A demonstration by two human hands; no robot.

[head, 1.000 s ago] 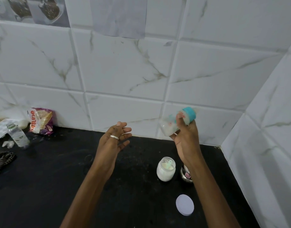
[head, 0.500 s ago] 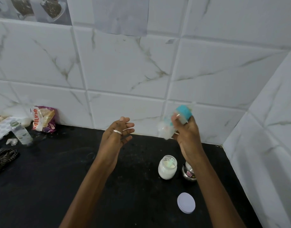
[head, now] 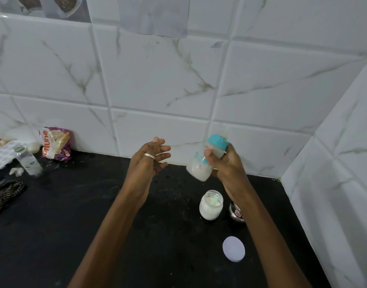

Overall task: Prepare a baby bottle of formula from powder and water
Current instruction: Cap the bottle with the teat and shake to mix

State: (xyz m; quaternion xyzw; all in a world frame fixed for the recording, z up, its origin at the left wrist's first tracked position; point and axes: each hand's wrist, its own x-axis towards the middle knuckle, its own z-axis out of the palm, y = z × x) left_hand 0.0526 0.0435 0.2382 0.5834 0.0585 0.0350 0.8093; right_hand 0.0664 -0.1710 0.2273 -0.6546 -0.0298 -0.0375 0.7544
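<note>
R hand (head: pixel 228 170) fingers clamp milky clear-plastic baby bottle w/ teal cap (head: pixel 199 170), axis tilted, cap up-right; L hand (head: pixel 145 165) just left, fingers apart, empty.

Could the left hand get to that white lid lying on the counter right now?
Probably yes: the left hand is open and empty, and the white lid lies uncovered on the black counter.

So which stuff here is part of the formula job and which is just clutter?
Job: baby bottle in right hand, powder jar, lid, possibly clear bottle.
Clutter: snack packet, cloth, steel tin.
</note>
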